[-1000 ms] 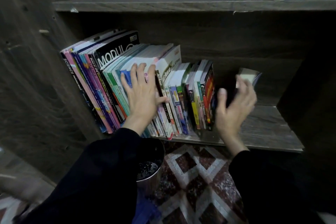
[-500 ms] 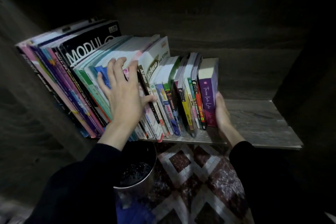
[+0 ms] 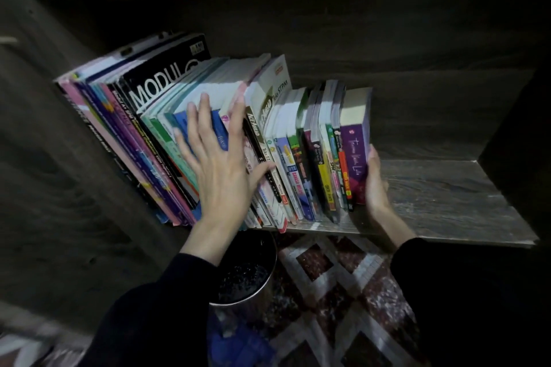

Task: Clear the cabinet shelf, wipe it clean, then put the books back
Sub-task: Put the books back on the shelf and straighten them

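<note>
Books (image 3: 167,128): a row standing on the shelf from the left of the frame to the centre, all leaning left against the cabinet wall.
Left hand (image 3: 220,179): centre, flat on the spines, fingers spread wide and straight, holding nothing.
Bucket (image 3: 238,311): lower centre, metal, on the floor below the shelf edge, with a blue cloth (image 3: 235,345) beside it.
Purple book (image 3: 354,152): last on the right of the row, touching its neighbour.
Right hand (image 3: 374,188): laid flat against the purple book's outer cover, not curled; its far fingers are hidden.
Shelf (image 3: 447,194): bare wood at right.
</note>
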